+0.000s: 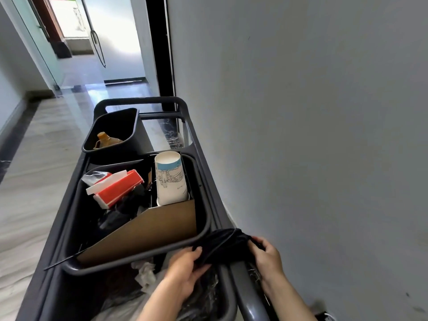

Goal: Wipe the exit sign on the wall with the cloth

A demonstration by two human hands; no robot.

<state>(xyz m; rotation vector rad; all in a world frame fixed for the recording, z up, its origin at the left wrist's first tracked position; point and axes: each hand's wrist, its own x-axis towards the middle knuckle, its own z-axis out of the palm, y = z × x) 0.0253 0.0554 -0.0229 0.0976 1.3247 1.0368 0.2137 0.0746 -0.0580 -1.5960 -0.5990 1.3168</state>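
A dark cloth (223, 245) lies draped over the near right rim of a grey cleaning cart (203, 144). My left hand (185, 272) pinches the cloth's left end with thumb and fingers. My right hand (266, 254) grips its bunched right end, close to the grey wall (312, 112). No exit sign shows anywhere in view.
The cart's near bin (203, 230) holds a stack of paper cups (170, 179), a red tissue pack (118, 188) and a cardboard sheet (157, 225). A far bin (136, 133) holds an amber bottle (105, 140). A trash bag with crumpled paper (144, 273) sits below. Glass doors (97, 33) close the corridor ahead.
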